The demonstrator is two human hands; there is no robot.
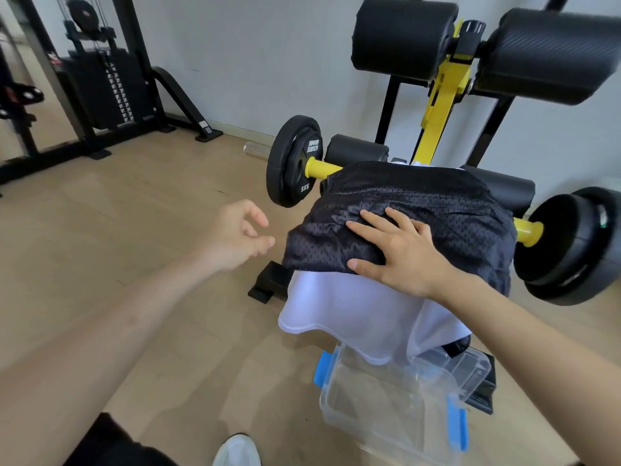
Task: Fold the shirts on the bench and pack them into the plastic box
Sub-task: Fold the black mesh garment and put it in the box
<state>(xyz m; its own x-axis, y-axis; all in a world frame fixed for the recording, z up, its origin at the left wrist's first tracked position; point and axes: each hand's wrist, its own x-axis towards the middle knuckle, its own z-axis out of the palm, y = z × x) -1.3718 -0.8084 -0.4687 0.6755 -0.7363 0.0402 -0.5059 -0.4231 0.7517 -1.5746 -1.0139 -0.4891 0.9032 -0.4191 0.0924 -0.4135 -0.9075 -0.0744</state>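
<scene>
A black mesh shirt [420,203] lies draped over the bench, on top of a white shirt [342,311] whose lower edge hangs off the near end. My right hand [400,253] rests flat on the black shirt, fingers spread, gripping nothing. Left of the bench my left hand [235,237] hovers in the air with fingers loosely curled and empty. A clear plastic box [386,408] with blue latches stands on the floor just below the hanging white shirt, with nothing inside.
The bench's yellow bar carries black weight plates on the left [292,159] and right [571,243]. Black roller pads [403,38] rise behind on a yellow frame. A weight-stack machine [100,79] stands at the far left. My white shoe [237,450] is on the wooden floor.
</scene>
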